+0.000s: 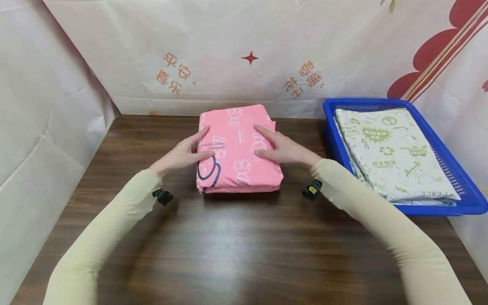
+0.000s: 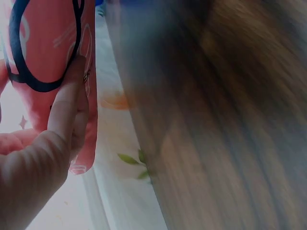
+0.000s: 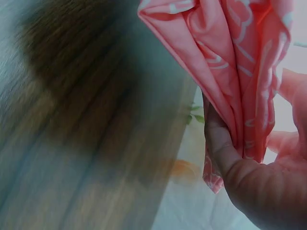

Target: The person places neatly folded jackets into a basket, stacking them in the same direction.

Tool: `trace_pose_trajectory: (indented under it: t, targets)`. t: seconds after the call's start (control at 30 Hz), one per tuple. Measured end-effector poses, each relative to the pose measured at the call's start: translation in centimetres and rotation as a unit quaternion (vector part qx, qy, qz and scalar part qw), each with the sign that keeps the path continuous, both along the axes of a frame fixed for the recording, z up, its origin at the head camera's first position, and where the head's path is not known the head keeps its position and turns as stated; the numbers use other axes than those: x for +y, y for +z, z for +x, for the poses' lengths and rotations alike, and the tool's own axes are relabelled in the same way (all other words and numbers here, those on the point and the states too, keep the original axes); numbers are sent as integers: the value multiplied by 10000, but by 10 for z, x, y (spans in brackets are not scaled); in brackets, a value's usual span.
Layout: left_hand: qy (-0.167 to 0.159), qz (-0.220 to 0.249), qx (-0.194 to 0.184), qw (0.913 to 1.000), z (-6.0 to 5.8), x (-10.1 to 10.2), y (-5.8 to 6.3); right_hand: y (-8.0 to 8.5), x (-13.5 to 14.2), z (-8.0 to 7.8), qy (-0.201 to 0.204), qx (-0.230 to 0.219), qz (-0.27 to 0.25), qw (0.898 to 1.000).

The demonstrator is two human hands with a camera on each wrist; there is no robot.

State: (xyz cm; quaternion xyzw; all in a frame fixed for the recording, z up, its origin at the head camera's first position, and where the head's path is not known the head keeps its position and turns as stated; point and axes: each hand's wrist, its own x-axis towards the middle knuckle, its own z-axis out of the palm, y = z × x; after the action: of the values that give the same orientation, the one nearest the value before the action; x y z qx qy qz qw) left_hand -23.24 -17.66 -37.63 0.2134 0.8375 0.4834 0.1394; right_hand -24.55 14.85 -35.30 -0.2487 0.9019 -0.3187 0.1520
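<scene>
A folded pink cloth with white cartoon outlines and dark blue loops lies flat between both hands over the wooden table. My left hand grips its left side, thumb and a finger on the top face, the other fingers hidden. On the opposite side my right hand holds the edge, with two digits on top. In the right wrist view, the hand has digits on both faces of the layered pink folds. The left wrist view shows the hand against the cloth beside the dark loop.
A blue plastic basket stands at the right, holding folded white cloth with green print. Pale printed curtain hangs behind and along both sides of the brown wooden table.
</scene>
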Motion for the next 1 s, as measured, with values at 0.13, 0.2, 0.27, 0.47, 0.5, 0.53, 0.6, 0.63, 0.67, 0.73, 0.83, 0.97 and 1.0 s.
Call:
trace_pose_trajectory:
  t: [0.13,0.2,0.27,0.47,0.5,0.53,0.6,0.63,0.67,0.73,0.83,0.97,1.0]
  targets:
    - [30,266,104,9996,-3,14,7,11,16,4,-115,-135,-241,9996]
    - [56,348,140,9993,-4,20,10,14,23,5,-120,-242,-465,9986]
    - [73,436,190,9988,-4,25,13,18,30,7,-147,-404,-694,9967]
    - [55,625,213,9978,-7,36,22,27,50,11,-312,-675,-1016,9920]
    - [41,641,191,9978,-7,39,23,29,53,11,-331,-712,-1061,9912]
    - [8,665,169,9976,-8,41,24,30,57,12,-330,-781,-1131,9900]
    - [-38,731,103,9973,-8,47,27,33,65,13,-343,-906,-1292,9869]
    - [-58,752,84,9971,-9,50,28,34,69,14,-349,-955,-1364,9854]
    - [-82,798,36,9968,-9,53,28,35,74,14,-353,-984,-1418,9844]
    - [-99,874,-82,9961,-9,58,30,37,82,15,-365,-1008,-1487,9830]
    - [-110,1015,-307,9943,-10,66,31,40,93,16,-406,-1023,-1462,9831]
    - [-222,1430,-811,9861,-13,77,33,47,106,17,-437,-1109,-1250,9850]
    - [-259,1524,-944,9835,-14,80,34,48,109,17,-437,-1139,-1173,9856]
